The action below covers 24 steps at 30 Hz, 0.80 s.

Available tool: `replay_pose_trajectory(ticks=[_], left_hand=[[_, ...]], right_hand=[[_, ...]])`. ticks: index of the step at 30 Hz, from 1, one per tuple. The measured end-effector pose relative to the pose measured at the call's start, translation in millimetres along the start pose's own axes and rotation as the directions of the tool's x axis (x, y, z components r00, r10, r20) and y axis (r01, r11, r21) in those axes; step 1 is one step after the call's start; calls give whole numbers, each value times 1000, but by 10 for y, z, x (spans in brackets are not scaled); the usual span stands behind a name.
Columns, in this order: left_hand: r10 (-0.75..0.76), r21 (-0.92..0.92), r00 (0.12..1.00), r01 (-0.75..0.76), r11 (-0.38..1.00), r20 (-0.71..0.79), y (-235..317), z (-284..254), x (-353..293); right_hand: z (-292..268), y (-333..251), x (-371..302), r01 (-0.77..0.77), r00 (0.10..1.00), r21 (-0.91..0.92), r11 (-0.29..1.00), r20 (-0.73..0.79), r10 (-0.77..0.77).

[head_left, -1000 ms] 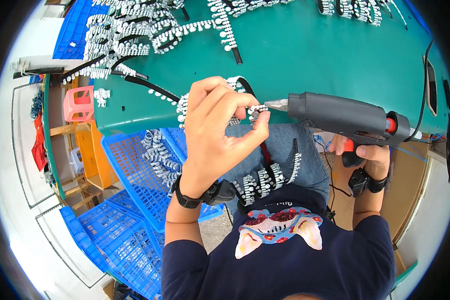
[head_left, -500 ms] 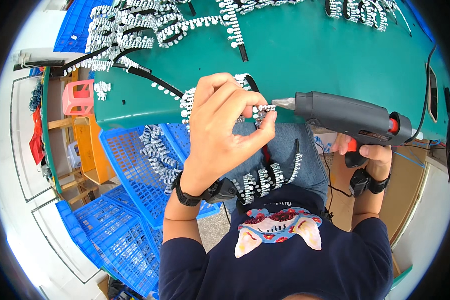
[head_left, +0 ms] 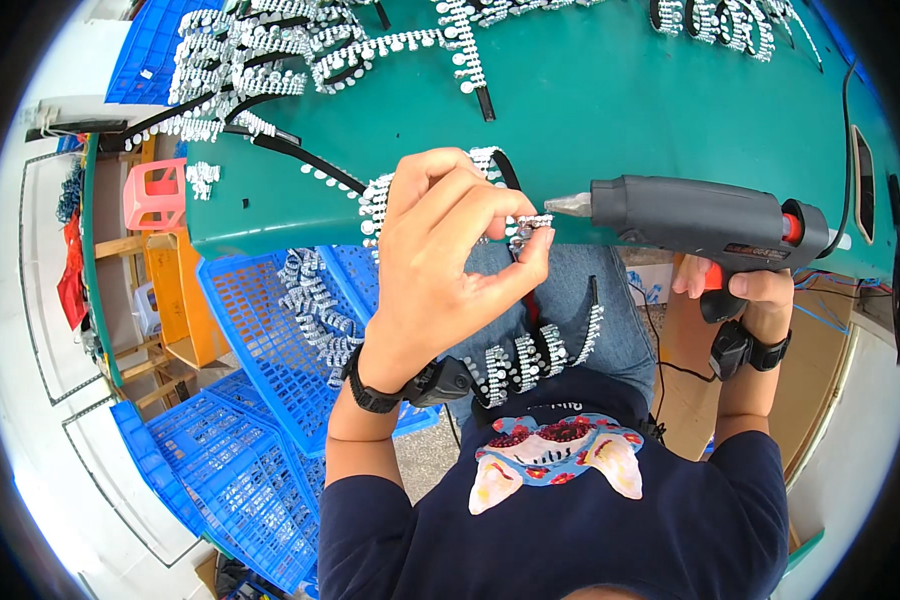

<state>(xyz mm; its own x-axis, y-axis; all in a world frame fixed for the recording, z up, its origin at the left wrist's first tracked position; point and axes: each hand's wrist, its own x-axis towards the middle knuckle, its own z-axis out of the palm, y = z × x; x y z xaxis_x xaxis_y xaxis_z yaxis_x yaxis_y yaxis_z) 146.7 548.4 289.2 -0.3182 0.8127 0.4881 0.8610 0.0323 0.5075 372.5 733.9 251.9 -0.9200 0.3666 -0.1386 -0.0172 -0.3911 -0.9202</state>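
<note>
Between thumb and fingers, my left hand [head_left: 450,240] pinches the end of a silvery beaded trim strip [head_left: 528,224] with a black backing. Part of that strip is hidden behind the fingers. My right hand [head_left: 755,288] is wrapped round the grip of a black hot glue gun [head_left: 695,220] with a red trigger. The gun points left, and its metal nozzle [head_left: 568,206] is just above and beside the pinched end. More beaded trim [head_left: 378,205] shows past my left hand at the table edge. Another length of trim [head_left: 525,362] lies coiled across my lap.
A heap of beaded trim [head_left: 245,65] covers the far left of the green table [head_left: 590,110], with more coils [head_left: 715,25] at the far right. Blue plastic baskets [head_left: 240,455] stand at the lower left. The gun's black cord [head_left: 848,165] runs along the right.
The rear of the glue gun and my right hand have risen slightly and shifted right. The pinched trim end is a touch lower, with a small gap from the nozzle. My left hand has barely moved.
</note>
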Motion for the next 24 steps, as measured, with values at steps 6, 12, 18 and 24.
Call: replay_pose_trajectory(ticks=[6, 12, 18, 24], left_hand=[[5, -12, 1000, -5, 1000, -9, -13, 18, -12], [-10, -14, 1000, 10, 1000, -11, 1, 5, -19], [-3, -15, 1000, 3, 1000, -8, -18, 8, -32], [-8, -17, 1000, 8, 1000, -11, -9, 6, -35]], right_hand=[[-46, 24, -11, 4, 998, 60, 998, 62, -7], [-82, 13, 7, 0, 993, 28, 1000, 115, -3], [-124, 28, 4, -24, 990, 66, 998, 140, 15], [-116, 5, -9, -62, 992, 72, 995, 115, 53]])
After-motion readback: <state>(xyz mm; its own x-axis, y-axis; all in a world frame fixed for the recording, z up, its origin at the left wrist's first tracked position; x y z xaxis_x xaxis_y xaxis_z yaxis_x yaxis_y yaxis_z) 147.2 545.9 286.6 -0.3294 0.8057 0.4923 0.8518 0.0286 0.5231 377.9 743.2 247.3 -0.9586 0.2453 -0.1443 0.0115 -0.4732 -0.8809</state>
